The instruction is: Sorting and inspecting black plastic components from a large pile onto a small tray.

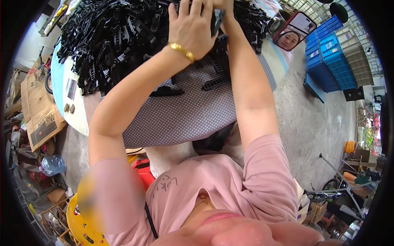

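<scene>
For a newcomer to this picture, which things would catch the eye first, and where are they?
Probably the heap of black parts, spread over the far side of the table. Next might come the gold bracelet on the wrist of the left hand, at top centre, and the blue crates at upper right.

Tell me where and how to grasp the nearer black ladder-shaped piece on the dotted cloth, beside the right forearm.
Pinch the black ladder-shaped piece across its narrow width, toward its left end, coming from above on the person's side. It looks long and slim, lying on the dotted cloth; the right forearm would likely crowd its right end.
</scene>
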The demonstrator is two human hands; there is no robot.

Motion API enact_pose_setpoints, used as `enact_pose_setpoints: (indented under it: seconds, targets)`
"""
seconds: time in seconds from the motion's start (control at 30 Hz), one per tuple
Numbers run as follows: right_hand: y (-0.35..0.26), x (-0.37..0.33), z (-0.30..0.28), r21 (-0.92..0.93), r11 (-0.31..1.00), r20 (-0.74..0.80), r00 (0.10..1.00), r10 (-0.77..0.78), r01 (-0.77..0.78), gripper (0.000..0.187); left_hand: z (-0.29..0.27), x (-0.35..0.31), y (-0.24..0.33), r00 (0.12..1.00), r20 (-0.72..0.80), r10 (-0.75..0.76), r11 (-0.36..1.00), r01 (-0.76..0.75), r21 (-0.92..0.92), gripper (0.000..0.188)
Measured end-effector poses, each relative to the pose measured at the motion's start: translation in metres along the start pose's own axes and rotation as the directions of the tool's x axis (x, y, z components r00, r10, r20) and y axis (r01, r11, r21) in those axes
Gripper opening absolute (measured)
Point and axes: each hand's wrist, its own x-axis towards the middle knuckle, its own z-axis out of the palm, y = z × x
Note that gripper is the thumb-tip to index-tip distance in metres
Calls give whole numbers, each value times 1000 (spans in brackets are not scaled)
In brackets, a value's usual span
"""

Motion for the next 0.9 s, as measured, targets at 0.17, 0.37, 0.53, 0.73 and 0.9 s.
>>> enact_pose_setpoints:
  seconds: [0.17,0.37,0.53,0.73,0.9]
  targets:
    - [-13,-6,-3,-53,986,-61,985,-163,160,20,-62,-42,44,903,374,213,934,-75,-350,69]
    - [-22,-4,-12,59,992,87,991,101,-107,25,-65,-65,47,709,602,367,902,-112,-418,70]
    - [-40,-7,-39,173,962,335,931,144,-211,26,-49,-64,24,842,474,258,924,-71,-375,48]
    - [-41,-53,-71,-157,954,320,927,-196,256,37,-48,-63,27,887,442,132,918,59,-391,36]
    - [-49,-76,-80,-261,933,378,915,-138,249,36,-65,-45,22,888,460,24,799,259,-543,28]
